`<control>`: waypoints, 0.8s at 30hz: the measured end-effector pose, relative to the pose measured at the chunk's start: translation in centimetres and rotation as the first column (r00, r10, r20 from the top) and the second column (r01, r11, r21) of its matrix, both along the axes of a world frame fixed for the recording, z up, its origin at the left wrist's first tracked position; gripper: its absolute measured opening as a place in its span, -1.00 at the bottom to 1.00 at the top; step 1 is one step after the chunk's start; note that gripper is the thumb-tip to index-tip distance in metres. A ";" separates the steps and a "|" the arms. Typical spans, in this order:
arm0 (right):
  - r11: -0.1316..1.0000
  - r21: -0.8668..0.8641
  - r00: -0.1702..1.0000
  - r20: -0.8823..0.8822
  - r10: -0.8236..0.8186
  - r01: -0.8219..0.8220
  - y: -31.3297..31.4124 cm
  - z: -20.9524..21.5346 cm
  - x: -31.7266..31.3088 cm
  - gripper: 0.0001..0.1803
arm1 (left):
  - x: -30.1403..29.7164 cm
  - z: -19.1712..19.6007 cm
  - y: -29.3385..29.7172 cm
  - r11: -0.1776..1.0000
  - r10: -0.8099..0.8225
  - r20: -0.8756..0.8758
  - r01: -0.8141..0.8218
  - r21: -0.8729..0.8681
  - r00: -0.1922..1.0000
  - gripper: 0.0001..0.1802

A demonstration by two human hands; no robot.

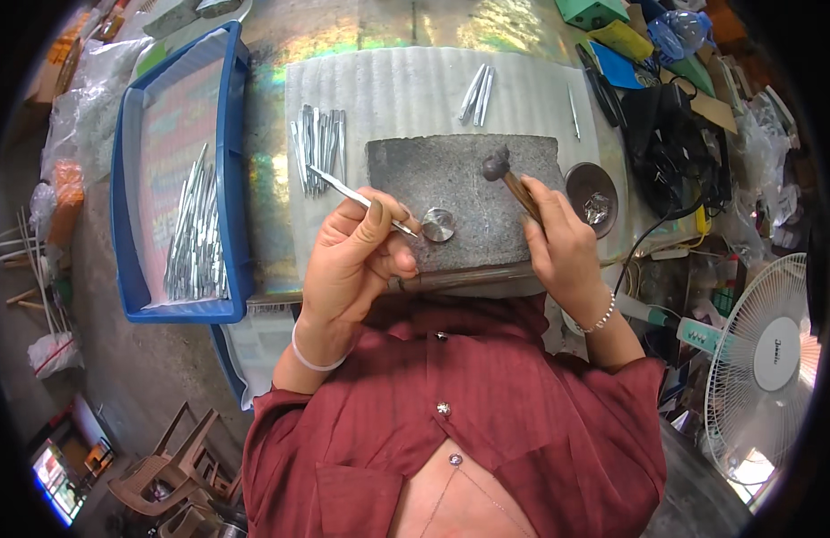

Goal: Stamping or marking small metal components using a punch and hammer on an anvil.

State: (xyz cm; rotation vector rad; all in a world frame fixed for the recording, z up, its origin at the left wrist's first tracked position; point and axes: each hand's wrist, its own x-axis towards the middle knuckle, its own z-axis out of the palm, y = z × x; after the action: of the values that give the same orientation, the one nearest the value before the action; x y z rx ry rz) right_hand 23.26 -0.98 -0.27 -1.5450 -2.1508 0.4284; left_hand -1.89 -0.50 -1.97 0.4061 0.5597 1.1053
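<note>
My left hand [361,238] is closed around a slim silvery metal rod [345,187], its lower end close to a small round metal block [437,225]. That block rests on a dark grey stone slab [469,179]. In my right hand [563,238] is a small hammer [497,167] with a dark rounded head and a wooden handle; the head is over the slab's right part. Beyond my left hand lies a bunch of similar rods [318,134] on a white foam sheet [388,90]. A few more rods [478,93] lie at the sheet's far side.
A blue tray [238,179] at the left holds a large pile of rods [196,242]. Right of the slab, a round dark dish [578,184] contains small shiny bits. Black bags and cables [670,152] crowd the right side, near a white fan [760,359].
</note>
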 end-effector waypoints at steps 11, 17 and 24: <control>0.998 0.047 0.976 0.216 0.036 -0.047 0.5 -0.9 -1.5 -0.50 | -0.1 0.6 -0.2 0.996 0.014 -0.068 -0.008 0.090 0.998 -0.82; 0.995 -0.017 0.994 0.055 -0.097 0.098 4.1 0.8 1.4 -0.68 | -0.9 1.9 0.3 0.991 0.030 -0.252 0.004 0.134 0.967 -0.79; 0.913 0.015 0.899 0.171 -0.403 0.407 14.5 -5.8 10.8 -0.67 | -2.2 3.2 -0.8 0.968 -0.053 -0.472 0.160 0.191 0.880 -0.78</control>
State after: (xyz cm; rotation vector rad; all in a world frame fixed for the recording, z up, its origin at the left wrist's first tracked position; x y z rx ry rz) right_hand 34.08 13.54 -6.08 -2.0449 -1.8692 0.1822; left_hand -4.13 -1.26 1.23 0.9071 0.8256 0.9662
